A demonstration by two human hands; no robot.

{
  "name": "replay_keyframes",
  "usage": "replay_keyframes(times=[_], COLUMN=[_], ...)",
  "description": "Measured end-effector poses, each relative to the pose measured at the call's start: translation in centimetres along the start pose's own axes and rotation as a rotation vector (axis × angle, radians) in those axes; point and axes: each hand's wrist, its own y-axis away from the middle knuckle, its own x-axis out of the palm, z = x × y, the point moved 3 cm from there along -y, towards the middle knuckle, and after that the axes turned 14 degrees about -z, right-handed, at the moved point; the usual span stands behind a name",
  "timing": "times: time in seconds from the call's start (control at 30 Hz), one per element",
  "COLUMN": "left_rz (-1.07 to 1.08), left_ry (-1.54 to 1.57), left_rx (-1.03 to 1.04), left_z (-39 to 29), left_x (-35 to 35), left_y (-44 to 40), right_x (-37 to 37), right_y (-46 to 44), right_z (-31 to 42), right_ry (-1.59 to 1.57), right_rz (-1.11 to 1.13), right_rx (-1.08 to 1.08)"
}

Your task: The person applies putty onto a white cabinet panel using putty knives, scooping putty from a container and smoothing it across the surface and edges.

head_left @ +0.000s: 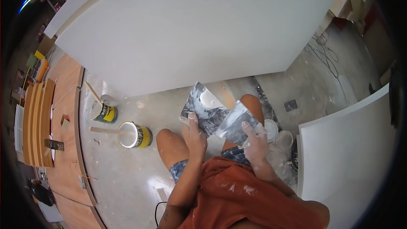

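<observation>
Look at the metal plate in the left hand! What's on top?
A lump of white paste lies along one edge of the metal plate, with whitish smears beside it. The thumb of the left hand and the scraper cover other parts; I can't see there.

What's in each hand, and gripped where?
Left hand: putty-smeared plate, held at its near edge, thumb on top. Right hand: spreader blade, held at its near side, thumb on the face.
</observation>
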Motion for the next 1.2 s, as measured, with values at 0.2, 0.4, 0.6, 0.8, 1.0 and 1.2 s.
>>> replay_keyframes(times=[0.2,0.4,0.6,0.8,1.0,1.2], left_rz=[0.449,0.432,0.291,0.496,0.545,1.038], left_ry=[-0.613,-0.486,0.236,0.034,0.266,0.112], left_rx=[0.43,0.167,-0.863,-0.616,-0.603,-0.116], left_z=[-1.6,1.4,6.0,6.9,10.9,16.4], left_x=[2.0,4.0,9.1,11.7,13.1,11.2], left_y=[1.4,1.1,1.0,0.1,-2.9,-4.7], right_x=[3.4,0.5,2.7,-1.6,-7.7,-7.9], right_y=[-3.6,-9.9,-5.5,-16.7,-15.8,-9.9], right_z=[3.8,6.9,10.1,4.5,3.1,0.0], right_ry=[0.053,0.203,0.284,0.965,-0.104,-0.372], right_rz=[-0.038,-0.118,0.589,0.373,-0.216,0.016], right_rx=[-0.009,-0.702,-1.237,-1.044,-0.416,0.296])
